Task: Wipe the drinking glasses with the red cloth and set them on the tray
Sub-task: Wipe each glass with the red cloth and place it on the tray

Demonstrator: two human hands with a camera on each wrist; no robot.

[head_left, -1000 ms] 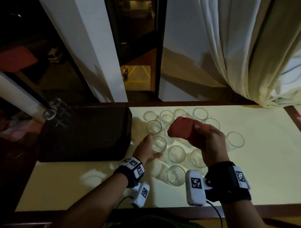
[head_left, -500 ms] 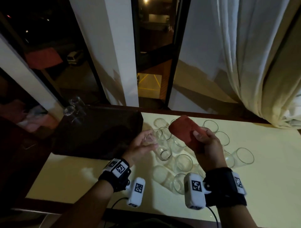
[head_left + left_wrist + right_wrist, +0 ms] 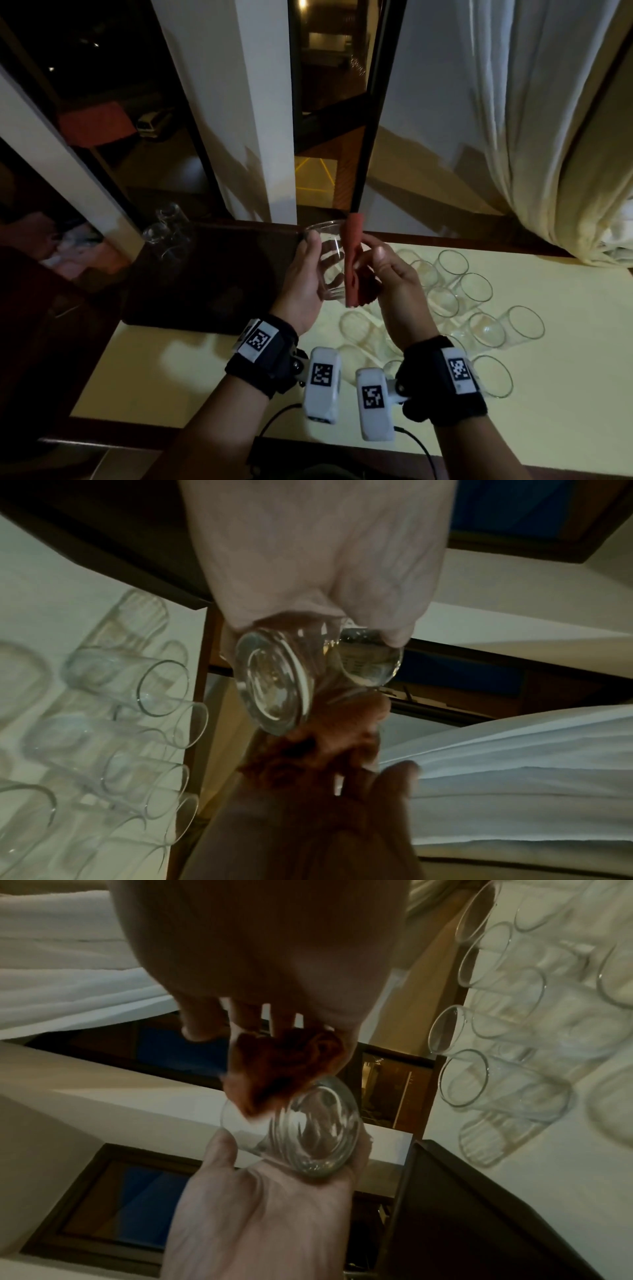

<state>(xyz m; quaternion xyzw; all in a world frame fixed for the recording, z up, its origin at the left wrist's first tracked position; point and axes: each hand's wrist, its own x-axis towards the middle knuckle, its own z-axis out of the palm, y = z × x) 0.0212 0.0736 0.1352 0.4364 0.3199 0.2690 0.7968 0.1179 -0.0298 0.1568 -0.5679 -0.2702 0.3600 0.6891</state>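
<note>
My left hand [image 3: 306, 274] grips a clear drinking glass [image 3: 328, 263] in the air over the table's back edge, beside the dark tray [image 3: 212, 284]. My right hand [image 3: 388, 274] pinches the red cloth [image 3: 352, 263] and holds it against the glass's right side. In the left wrist view the glass [image 3: 274, 680] shows its thick base, with the cloth [image 3: 325, 737] just beyond it. The right wrist view has the cloth [image 3: 277, 1069] lying over the rim of the glass [image 3: 308, 1123]. Several more glasses [image 3: 448, 301] stand on the cream table [image 3: 565, 394].
Two glasses [image 3: 164, 233] stand at the tray's far left corner. Window frames and a white pillar [image 3: 239, 137] rise behind the table; a pale curtain [image 3: 548, 137] hangs at the back right. The table's front edge [image 3: 513, 469] lies close to my body.
My left hand took a glass from the group and lifted it up and back. My right hand turned the cloth upright against it. The view tilted upward.
</note>
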